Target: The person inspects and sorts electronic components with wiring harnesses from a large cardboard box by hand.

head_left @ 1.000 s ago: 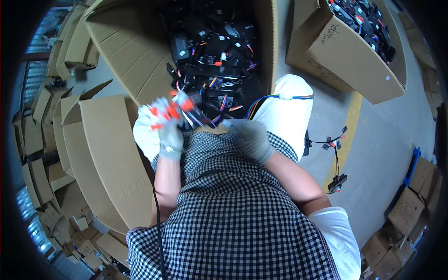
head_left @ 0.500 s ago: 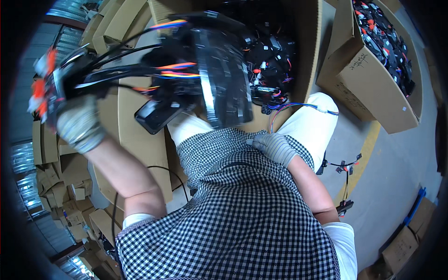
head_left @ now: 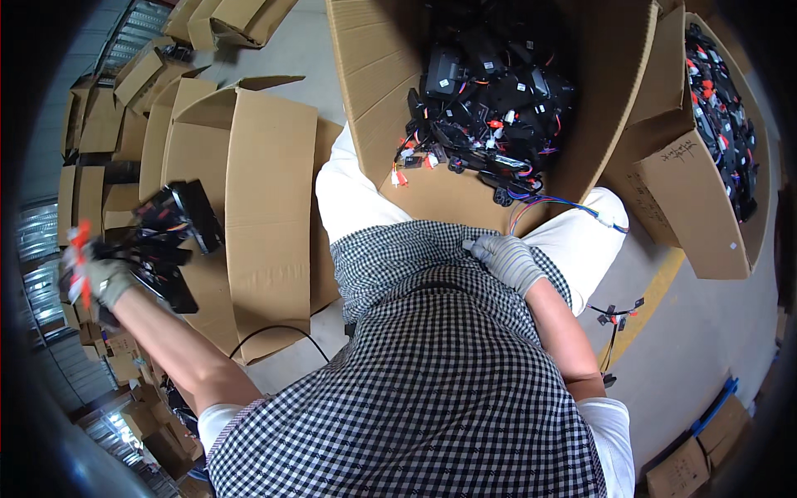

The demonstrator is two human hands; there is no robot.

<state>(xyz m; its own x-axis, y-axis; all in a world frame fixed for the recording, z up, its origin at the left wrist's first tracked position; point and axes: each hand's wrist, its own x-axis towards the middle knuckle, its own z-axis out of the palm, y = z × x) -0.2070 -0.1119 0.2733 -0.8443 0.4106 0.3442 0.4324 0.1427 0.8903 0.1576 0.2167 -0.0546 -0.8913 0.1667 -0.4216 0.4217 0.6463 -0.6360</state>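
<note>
My left hand (head_left: 110, 280), in a pale striped glove, is stretched out to the far left. It grips a bundle of wiring harnesses (head_left: 166, 241) by the end with orange and white connectors; black housings dangle on the right side of the bundle, over an opened carton (head_left: 199, 286). My right hand (head_left: 508, 262), gloved too, rests closed on the checked apron (head_left: 432, 332) at my lap. A small greyish bit shows at its fingertips, and I cannot tell what it is. Between my knees stands a deep carton (head_left: 374, 91) holding a heap of black harnesses (head_left: 498, 100).
Another carton (head_left: 689, 207) full of harnesses stands at the right. Coloured wires (head_left: 564, 202) lie across my right knee. A loose harness (head_left: 614, 317) lies on the floor by a yellow line (head_left: 652, 303). A black cable (head_left: 278, 328) curves at my left. Several cartons (head_left: 100, 124) are stacked far left.
My left hand has carried the harness bundle left and lower, away from the deep carton and over the left one. The view has shifted slightly; my right hand stays at the apron.
</note>
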